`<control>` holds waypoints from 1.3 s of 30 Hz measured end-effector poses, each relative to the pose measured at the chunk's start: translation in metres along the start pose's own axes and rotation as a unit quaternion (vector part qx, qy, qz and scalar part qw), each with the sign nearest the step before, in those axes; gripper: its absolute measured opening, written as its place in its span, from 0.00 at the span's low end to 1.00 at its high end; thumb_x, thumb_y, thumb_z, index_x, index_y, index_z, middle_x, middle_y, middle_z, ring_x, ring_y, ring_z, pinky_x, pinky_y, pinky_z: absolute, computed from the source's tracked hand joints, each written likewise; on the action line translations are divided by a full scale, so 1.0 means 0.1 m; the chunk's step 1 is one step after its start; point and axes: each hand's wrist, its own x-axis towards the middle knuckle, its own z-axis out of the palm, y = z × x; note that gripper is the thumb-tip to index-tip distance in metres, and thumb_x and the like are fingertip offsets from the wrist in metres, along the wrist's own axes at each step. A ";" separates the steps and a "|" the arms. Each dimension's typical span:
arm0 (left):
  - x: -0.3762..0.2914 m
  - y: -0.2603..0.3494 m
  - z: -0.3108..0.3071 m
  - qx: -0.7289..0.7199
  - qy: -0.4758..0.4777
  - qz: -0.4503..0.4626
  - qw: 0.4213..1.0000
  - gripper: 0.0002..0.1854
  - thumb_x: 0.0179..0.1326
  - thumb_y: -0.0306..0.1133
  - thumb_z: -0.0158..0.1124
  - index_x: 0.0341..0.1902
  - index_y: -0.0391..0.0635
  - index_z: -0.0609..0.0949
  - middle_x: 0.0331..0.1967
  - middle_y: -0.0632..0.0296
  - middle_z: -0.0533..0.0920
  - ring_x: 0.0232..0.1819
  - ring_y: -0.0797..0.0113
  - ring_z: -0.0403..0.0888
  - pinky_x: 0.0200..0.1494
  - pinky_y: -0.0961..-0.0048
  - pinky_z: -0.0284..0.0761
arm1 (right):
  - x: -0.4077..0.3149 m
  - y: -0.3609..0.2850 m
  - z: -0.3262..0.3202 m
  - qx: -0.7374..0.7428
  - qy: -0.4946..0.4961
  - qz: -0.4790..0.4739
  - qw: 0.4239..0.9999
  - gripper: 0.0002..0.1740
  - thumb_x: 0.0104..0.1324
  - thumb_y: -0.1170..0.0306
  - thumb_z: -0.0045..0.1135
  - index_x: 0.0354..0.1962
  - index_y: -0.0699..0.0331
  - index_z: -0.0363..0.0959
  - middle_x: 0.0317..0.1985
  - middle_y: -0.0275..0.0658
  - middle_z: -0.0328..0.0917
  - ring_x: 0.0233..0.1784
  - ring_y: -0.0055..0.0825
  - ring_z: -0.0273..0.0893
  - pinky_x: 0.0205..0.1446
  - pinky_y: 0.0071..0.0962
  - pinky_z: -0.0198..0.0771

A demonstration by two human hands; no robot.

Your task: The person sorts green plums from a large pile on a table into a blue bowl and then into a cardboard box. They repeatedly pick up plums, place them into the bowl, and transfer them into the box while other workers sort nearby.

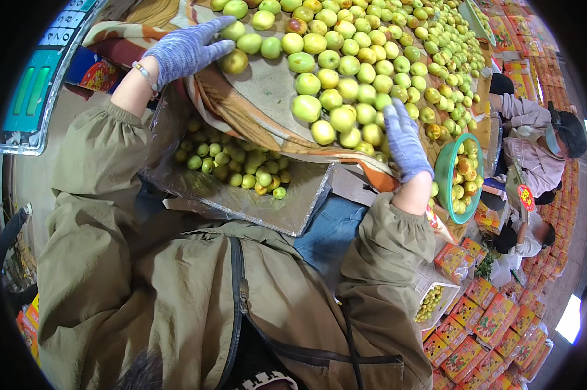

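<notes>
Many green jujube fruits (342, 90), some blotched reddish brown, cover a cloth-lined table. My left hand (188, 48), in a blue-grey knit glove, lies at the upper left with fingers apart, its fingertips touching or close beside a few fruits. My right hand (406, 141), gloved alike, rests against the fruits' right side near the front edge; whether it grips any cannot be told. Between my forearms, a plastic-lined cardboard box (303, 195) with more jujubes sits over my lap, below the striped blanket (239, 117) at the table edge.
A green plastic basin (442, 180) of jujubes stands right of my right hand. A teal scale (30, 92) is at the far left. Lower right are a white crate (444, 287) of jujubes and stacked printed boxes (473, 336). Two people (534, 136) are at the far right.
</notes>
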 end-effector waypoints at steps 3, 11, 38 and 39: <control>0.02 0.23 0.06 -0.035 -0.042 0.054 0.997 0.24 0.68 0.47 0.52 0.63 0.52 0.71 0.51 0.55 0.79 0.57 0.63 0.75 0.59 0.69 0.69 | -0.09 -0.24 0.12 0.046 -0.006 -0.096 0.994 0.39 0.67 0.43 0.41 0.67 0.57 0.53 0.65 0.57 0.57 0.70 0.48 0.54 0.71 0.36 0.51; 0.10 -0.07 0.42 -0.414 0.011 0.128 0.901 0.22 0.72 0.41 0.45 0.64 0.44 0.70 0.61 0.63 0.71 0.65 0.71 0.64 0.68 0.73 0.57 | -0.13 0.05 -0.37 0.231 -0.043 0.200 0.951 0.40 0.64 0.37 0.41 0.66 0.49 0.57 0.64 0.37 0.63 0.56 0.34 0.69 0.42 0.33 0.74; -0.09 0.62 0.30 -0.286 -0.126 0.111 0.943 0.28 0.67 0.49 0.53 0.65 0.46 0.68 0.59 0.56 0.74 0.62 0.65 0.70 0.65 0.69 0.63 | -0.06 -0.90 0.53 0.340 -0.243 -0.192 0.888 0.31 0.74 0.47 0.30 0.61 0.59 0.65 0.61 0.39 0.66 0.64 0.26 0.63 0.68 0.26 0.55; -0.10 0.62 0.27 -0.285 -0.150 0.112 0.940 0.28 0.67 0.50 0.52 0.65 0.45 0.69 0.58 0.56 0.75 0.61 0.65 0.70 0.64 0.69 0.64 | -0.11 -0.92 0.53 0.333 -0.267 -0.210 0.880 0.30 0.73 0.49 0.32 0.61 0.59 0.65 0.60 0.38 0.68 0.63 0.26 0.64 0.67 0.26 0.56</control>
